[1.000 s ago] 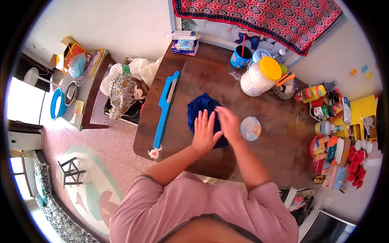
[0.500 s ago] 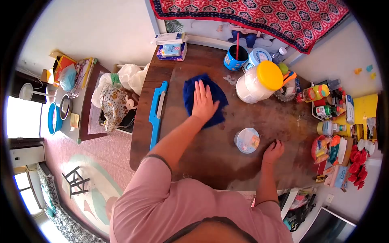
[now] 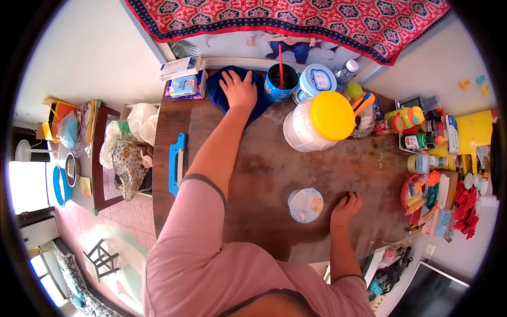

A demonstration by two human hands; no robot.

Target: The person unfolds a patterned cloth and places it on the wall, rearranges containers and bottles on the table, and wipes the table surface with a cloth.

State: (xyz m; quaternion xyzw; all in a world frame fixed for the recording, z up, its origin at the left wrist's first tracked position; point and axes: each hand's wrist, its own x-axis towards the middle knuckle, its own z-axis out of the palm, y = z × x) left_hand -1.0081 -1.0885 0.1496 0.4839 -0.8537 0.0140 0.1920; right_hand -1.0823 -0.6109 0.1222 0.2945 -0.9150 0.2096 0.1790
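My left hand (image 3: pixel 240 90) lies flat, fingers spread, on a dark blue cloth (image 3: pixel 221 99) at the back of the brown wooden table (image 3: pixel 248 201). To the cloth's left is a stack of packets (image 3: pixel 183 86); a blue cup (image 3: pixel 278 94) with a red stick stands close on its right. Resting on the table toward the right, my right hand (image 3: pixel 345 210) holds nothing, its fingers loosely bent and apart. Just left of it stands a small round tub (image 3: pixel 306 205) with a printed lid.
A big jar with a yellow lid (image 3: pixel 331 116) stands behind the tub, near a light blue container (image 3: pixel 317 79) and a plastic bottle (image 3: pixel 346 71). Several bottles (image 3: pixel 414 140) line the right edge. A blue-handled scraper-like tool (image 3: pixel 177 161) lies at the left edge.
My left hand has pushed the blue cloth away from me, to the table's back between the packets and the cup. My right hand stays by the tub. The view has shifted.
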